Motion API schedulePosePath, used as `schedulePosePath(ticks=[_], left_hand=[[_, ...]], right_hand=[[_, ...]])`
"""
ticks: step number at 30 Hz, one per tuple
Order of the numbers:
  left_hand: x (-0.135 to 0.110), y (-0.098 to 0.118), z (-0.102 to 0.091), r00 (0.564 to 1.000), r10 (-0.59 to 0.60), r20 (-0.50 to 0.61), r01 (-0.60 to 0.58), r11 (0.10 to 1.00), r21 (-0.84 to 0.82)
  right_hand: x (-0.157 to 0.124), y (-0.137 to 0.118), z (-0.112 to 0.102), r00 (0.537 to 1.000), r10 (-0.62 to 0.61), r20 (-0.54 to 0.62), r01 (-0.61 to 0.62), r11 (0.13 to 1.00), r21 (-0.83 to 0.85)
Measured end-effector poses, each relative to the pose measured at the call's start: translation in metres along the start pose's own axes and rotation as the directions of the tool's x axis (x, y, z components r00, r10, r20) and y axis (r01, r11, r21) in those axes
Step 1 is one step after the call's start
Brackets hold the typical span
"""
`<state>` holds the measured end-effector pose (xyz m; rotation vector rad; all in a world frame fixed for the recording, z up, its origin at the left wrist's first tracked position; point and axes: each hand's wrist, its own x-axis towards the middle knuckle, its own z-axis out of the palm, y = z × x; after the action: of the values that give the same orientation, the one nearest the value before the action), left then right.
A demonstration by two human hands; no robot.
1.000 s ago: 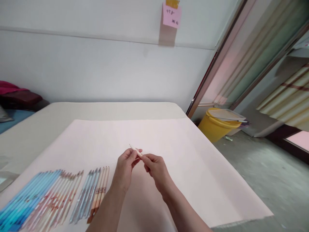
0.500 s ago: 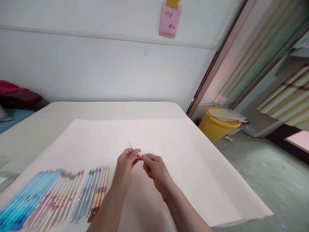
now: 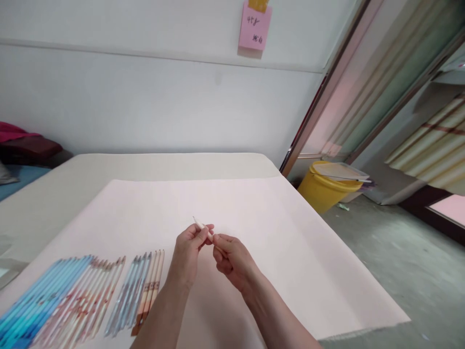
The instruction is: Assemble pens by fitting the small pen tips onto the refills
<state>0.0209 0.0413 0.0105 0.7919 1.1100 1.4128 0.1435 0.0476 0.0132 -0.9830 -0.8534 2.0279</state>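
Note:
My left hand (image 3: 189,252) and my right hand (image 3: 232,259) meet above the middle of a pale pink sheet (image 3: 290,242). Both pinch one thin white pen (image 3: 199,224), whose pointed tip sticks up and to the left past my left fingers. The rest of the pen is hidden inside the two hands. To the left on the sheet lie rows of pens (image 3: 72,295) side by side: blue ones at the far left, then pink-and-white ones, then a smaller group of grey and orange ones.
The sheet covers a beige table (image 3: 145,165) against a white wall with a pink sticky note (image 3: 255,29). A yellow bucket (image 3: 323,186) with a lid stands on the concrete floor to the right. Red and dark cloth (image 3: 22,143) lies at the far left.
My right hand has dropped slightly and closed in toward the left hand. The pen's tip stays in nearly the same place.

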Motion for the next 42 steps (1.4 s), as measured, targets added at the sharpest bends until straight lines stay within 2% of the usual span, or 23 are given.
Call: schedulePosePath(ticks=[4,9,15,21,25,29,33,38,42], left_hand=[[0.001,-0.001,-0.001,0.997,-0.017,0.074,0.023,0.997,-0.079],[0.002,-0.001,-0.001,0.994,-0.031,0.107,0.046,0.99,-0.137],[0.003,-0.002,-0.005,0.994,-0.094,0.054,0.103,0.975,-0.198],[0.002,-0.002,-0.004,0.994,-0.091,0.061,0.101,0.977,-0.189],[0.003,-0.002,-0.003,0.996,-0.086,0.015,0.088,0.984,-0.153],[0.005,-0.001,-0.004,0.995,-0.095,-0.019,0.091,0.982,-0.165],[0.008,0.0,-0.008,0.986,-0.102,-0.134,0.072,0.974,-0.216],[0.014,0.0,-0.017,0.948,-0.105,-0.301,0.018,0.96,-0.278],[0.016,0.002,-0.021,0.93,-0.1,-0.355,-0.014,0.952,-0.305]], right_hand=[[0.005,0.004,-0.004,0.99,0.13,0.061,-0.139,0.971,0.196],[0.008,0.006,-0.004,0.968,0.216,0.129,-0.246,0.921,0.303],[0.008,0.006,-0.001,0.99,0.142,0.019,-0.142,0.961,0.236],[0.004,0.001,-0.001,0.998,0.063,-0.003,-0.063,0.993,0.097],[-0.002,-0.001,0.0,0.999,-0.047,0.016,0.047,0.998,-0.049],[-0.002,0.001,-0.002,0.998,-0.065,-0.018,0.062,0.99,-0.129],[0.002,0.004,-0.006,0.997,-0.039,-0.064,0.032,0.993,-0.112],[0.007,0.006,-0.011,0.995,-0.032,-0.09,0.028,0.998,-0.047],[0.011,0.006,-0.012,0.989,-0.056,-0.137,0.056,0.998,-0.008]])
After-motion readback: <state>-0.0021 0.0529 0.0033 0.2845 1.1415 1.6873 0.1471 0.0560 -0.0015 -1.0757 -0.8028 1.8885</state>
